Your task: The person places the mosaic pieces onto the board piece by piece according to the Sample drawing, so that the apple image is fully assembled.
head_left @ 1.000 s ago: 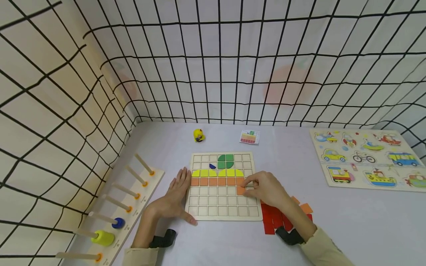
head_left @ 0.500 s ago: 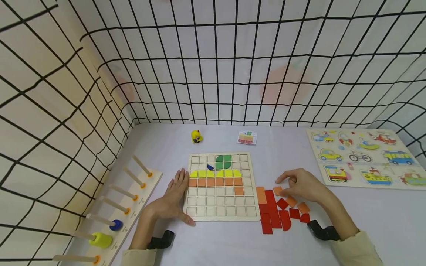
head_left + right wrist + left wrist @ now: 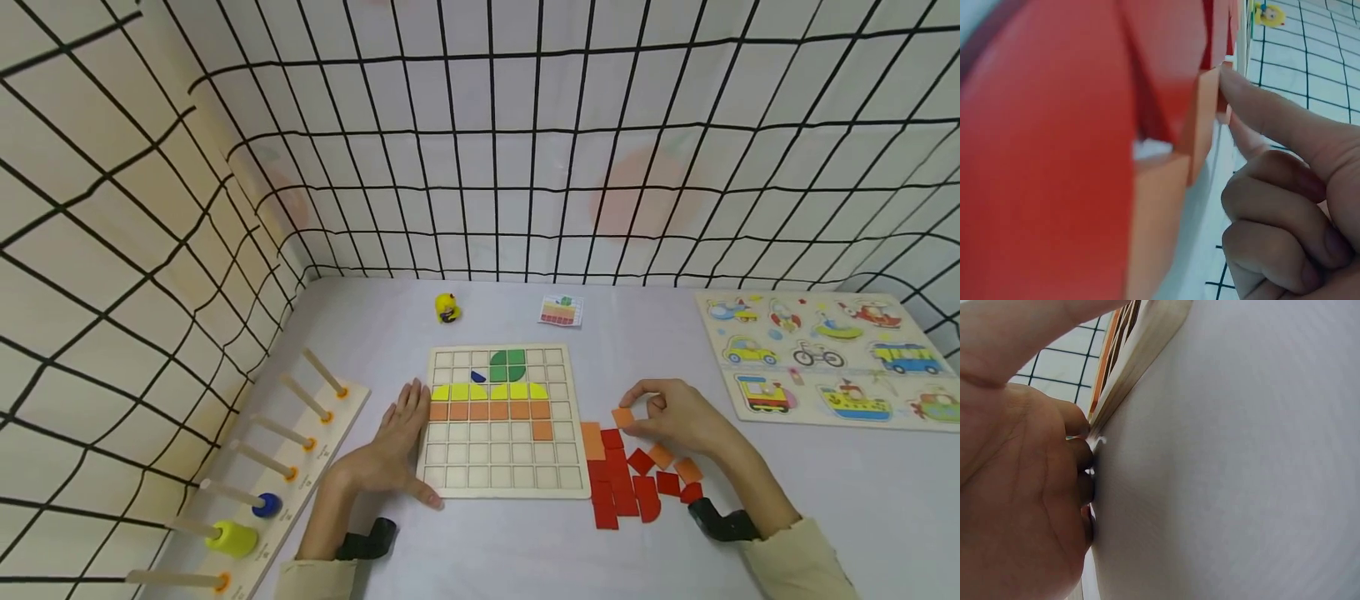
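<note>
My right hand [image 3: 678, 414] pinches a small orange square tile [image 3: 622, 418] between thumb and forefinger, its other fingers curled in. It is over the top of a loose group of red tiles [image 3: 619, 483] and orange ones right of the grid board [image 3: 507, 493]. My left hand [image 3: 397, 437] lies with straight fingers along the board's left edge, thumb near the lower left corner. The wooden board carries a green leaf shape [image 3: 507, 366], a small blue piece [image 3: 478, 377], yellow pieces [image 3: 519, 391], a row of orange tiles [image 3: 487, 411] and one orange tile [image 3: 542, 430] under that row's right end.
Behind the board are a yellow duck [image 3: 447, 308] and a small picture card [image 3: 561, 311]. A peg stand [image 3: 292, 492] with yellow and blue pieces runs along the left. A vehicle puzzle board [image 3: 821, 358] lies at the right. Black wire mesh [image 3: 491, 158] encloses the table.
My right hand has left an orange tile on the board, moved right to the loose pieces and taken hold of another orange square. The left hand has stayed at the board's edge.
</note>
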Demonstrator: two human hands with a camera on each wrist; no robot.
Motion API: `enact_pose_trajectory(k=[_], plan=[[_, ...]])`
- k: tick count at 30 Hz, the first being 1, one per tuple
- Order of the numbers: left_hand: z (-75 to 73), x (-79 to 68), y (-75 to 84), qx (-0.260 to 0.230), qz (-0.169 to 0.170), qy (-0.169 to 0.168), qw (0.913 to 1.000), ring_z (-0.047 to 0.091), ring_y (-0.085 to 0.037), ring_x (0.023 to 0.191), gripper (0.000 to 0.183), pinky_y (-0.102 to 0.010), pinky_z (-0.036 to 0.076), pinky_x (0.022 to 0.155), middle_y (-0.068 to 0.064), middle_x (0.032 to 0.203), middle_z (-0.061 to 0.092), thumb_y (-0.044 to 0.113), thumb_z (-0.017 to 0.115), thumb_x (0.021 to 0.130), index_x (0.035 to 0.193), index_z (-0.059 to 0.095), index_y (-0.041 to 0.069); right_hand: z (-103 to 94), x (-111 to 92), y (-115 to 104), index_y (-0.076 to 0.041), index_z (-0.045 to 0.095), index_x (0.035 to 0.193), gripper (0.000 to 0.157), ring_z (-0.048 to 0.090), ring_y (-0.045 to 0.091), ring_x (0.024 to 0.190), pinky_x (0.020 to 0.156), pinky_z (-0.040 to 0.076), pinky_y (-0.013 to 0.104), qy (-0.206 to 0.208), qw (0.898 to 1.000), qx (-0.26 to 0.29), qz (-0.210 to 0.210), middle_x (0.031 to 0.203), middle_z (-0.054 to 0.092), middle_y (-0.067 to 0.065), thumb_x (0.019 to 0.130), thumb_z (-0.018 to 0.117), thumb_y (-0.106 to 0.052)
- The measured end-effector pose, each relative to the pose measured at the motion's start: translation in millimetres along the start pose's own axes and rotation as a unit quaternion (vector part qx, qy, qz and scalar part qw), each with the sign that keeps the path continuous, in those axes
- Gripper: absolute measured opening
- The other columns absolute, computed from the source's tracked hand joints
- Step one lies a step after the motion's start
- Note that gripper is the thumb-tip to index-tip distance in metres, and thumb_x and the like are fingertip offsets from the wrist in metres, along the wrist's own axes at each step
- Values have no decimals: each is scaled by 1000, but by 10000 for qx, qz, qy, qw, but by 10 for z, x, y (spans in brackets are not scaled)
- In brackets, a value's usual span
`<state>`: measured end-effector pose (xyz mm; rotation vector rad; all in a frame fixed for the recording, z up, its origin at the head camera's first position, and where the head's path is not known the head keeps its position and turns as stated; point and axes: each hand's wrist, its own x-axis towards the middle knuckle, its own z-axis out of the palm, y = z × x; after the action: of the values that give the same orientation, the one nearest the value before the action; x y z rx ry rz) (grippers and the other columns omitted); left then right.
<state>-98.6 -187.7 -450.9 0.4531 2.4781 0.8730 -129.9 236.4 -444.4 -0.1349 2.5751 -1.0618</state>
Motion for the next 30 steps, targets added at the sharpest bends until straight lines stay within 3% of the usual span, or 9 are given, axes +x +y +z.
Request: enact_pose_trajectory(k=[7, 16, 21, 25, 30], plan=[[22, 6, -11, 20, 6, -1, 10000, -24, -36, 159, 156, -62, -7, 130, -17, 171, -23, 41, 101, 59, 164, -8, 2, -59, -8, 71, -6, 69, 115, 37, 44, 14, 56, 51, 37, 23, -244, 9997, 25, 15, 61, 42, -2, 85, 85, -20], [7, 6, 6, 52, -43, 30, 10000, -23, -36, 159, 157, -61, -7, 130, -16, 171, -23, 40, 102, 59, 164, -7, 2, -91, 22, 64, -3, 74, 107, 29, 39, 12, 56, 50, 32, 23, -22, 9989, -386, -249, 59, 40, -3, 84, 84, -17], [1, -2, 16, 57, -29, 5, 10000, -24, -36, 159, 156, -61, -7, 130, -16, 171, -24, 40, 101, 59, 164, -8, 2, 31, 9, -189, -6, 76, 108, 29, 42, 15, 61, 51, 32, 22, 171, 9981, -401, -433, 62, 40, -1, 85, 85, -23], [5, 5, 16, 12, -1, 1, 10000, -24, -36, 159, 156, -61, -8, 130, -16, 171, -24, 39, 102, 59, 164, -8, 2, 301, 49, -522, -8, 77, 104, 28, 36, 13, 55, 48, 26, 21, -65, 9977, -84, -669, 60, 37, -3, 84, 87, -23], [5, 6, 15, 6, 12, 9, 10000, -24, -36, 159, 156, -61, -8, 130, -17, 171, -24, 38, 102, 59, 164, -8, 1, 640, 136, -833, -7, 77, 96, 22, 35, 11, 54, 50, 21, 20, -85, 9960, -229, -863, 59, 36, -4, 79, 89, -15]])
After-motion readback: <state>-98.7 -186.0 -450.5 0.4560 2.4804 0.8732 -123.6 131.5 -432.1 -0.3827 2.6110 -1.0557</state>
